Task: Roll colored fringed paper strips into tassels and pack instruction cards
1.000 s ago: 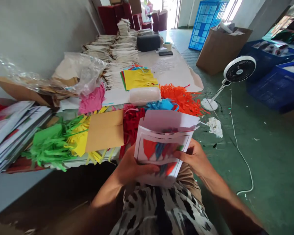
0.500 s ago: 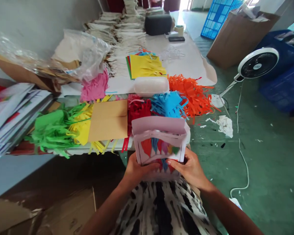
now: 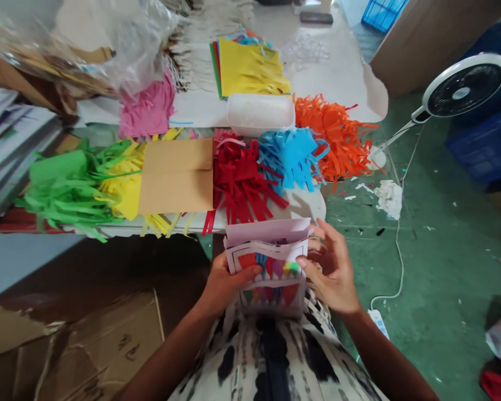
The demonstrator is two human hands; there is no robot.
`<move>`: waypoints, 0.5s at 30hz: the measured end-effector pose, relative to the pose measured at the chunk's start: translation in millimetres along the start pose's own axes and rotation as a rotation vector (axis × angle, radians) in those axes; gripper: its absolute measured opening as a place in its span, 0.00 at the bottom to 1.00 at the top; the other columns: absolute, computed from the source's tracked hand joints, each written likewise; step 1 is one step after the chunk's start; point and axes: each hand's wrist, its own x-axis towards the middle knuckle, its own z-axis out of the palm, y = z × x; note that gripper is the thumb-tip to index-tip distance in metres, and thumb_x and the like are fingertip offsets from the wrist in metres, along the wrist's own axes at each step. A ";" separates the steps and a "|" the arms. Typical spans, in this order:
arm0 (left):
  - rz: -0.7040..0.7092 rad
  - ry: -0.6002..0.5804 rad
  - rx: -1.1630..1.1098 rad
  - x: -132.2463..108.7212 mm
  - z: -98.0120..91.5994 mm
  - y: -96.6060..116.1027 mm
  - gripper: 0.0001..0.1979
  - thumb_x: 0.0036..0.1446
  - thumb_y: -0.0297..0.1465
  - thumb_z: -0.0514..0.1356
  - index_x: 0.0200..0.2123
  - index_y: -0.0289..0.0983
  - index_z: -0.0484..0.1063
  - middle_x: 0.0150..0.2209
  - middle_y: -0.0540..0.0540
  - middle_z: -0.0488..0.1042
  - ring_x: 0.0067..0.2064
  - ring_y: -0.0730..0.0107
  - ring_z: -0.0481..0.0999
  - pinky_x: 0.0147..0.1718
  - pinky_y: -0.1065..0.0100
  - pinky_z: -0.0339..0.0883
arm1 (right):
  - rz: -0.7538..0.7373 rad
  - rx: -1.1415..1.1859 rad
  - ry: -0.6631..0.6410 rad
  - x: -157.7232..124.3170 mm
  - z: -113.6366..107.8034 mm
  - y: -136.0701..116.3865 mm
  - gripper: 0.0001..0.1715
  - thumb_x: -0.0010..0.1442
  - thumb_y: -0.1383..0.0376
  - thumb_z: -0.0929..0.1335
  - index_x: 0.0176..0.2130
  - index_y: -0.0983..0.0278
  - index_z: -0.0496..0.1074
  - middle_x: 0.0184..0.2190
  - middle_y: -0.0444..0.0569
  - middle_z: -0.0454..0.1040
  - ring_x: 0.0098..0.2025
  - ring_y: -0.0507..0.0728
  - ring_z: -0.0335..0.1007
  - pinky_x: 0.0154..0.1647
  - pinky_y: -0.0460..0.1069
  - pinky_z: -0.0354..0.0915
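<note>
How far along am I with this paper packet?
Done: coloured pieces show inside the packet. In hand: left hand grips its left edge, right hand fingertips touch its right side. Left: its flap stands open; the red fringe and blue fringe lie on the table.

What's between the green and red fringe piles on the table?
Head view: a yellow fringe pile with a brown envelope lying on it.

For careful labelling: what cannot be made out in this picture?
Head view:
Packet: print too small and blurred; the left hand covers its left edge.
Clear bag: contents blurred, cut by the top edge.
Paper stack: cut by the left edge.
Fan: base partly hidden behind orange fringe.
</note>
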 end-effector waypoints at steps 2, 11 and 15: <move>0.010 -0.039 -0.008 -2.2 4.5 -2.2 0.21 0.40 0.33 0.82 0.36 0.34 0.82 0.31 0.45 0.84 0.28 0.67 0.81 0.28 0.70 0.77 | -0.047 -0.004 0.052 -3.2 0.3 -1.0 0.37 0.64 0.62 0.75 0.67 0.49 0.63 0.62 0.53 0.72 0.50 0.57 0.80 0.47 0.53 0.79; 0.205 0.057 -0.161 -9.3 11.9 -13.4 0.36 0.44 0.32 0.81 0.56 0.43 0.73 0.43 0.49 0.84 0.39 0.67 0.84 0.38 0.72 0.77 | -0.110 -0.094 0.282 -9.7 8.9 7.4 0.22 0.62 0.61 0.76 0.53 0.56 0.70 0.47 0.48 0.75 0.40 0.52 0.74 0.39 0.48 0.74; 0.227 0.082 -0.330 -7.3 8.4 -17.9 0.31 0.50 0.42 0.78 0.55 0.44 0.73 0.45 0.48 0.84 0.41 0.65 0.85 0.42 0.69 0.78 | -0.151 -0.178 0.269 -9.6 4.9 12.9 0.21 0.62 0.60 0.76 0.53 0.57 0.73 0.44 0.49 0.75 0.40 0.54 0.73 0.40 0.51 0.74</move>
